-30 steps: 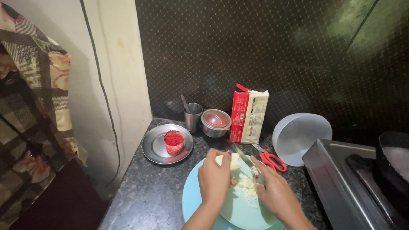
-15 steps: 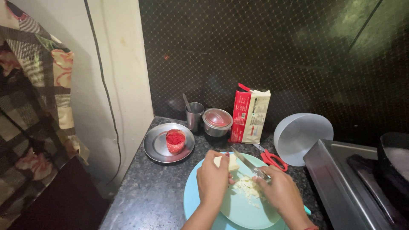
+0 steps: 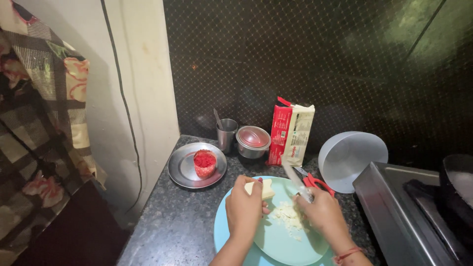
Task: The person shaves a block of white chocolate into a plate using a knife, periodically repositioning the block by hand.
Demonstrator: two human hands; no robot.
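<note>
Right hand [image 3: 322,212] shifted slightly right and toward the person, knife [image 3: 297,181] blade now lifted off the pale block [image 3: 264,188]. Left hand [image 3: 245,209] moved little. Pile of cut bits [image 3: 288,216] on the blue plate [image 3: 276,241] more exposed.

Left hand [image 3: 245,209], right hand [image 3: 322,214]: closed grips.

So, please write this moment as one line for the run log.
left hand: holds pale block | right hand: holds knife | pale shreds on light blue plate | red scissors beside plate
</note>
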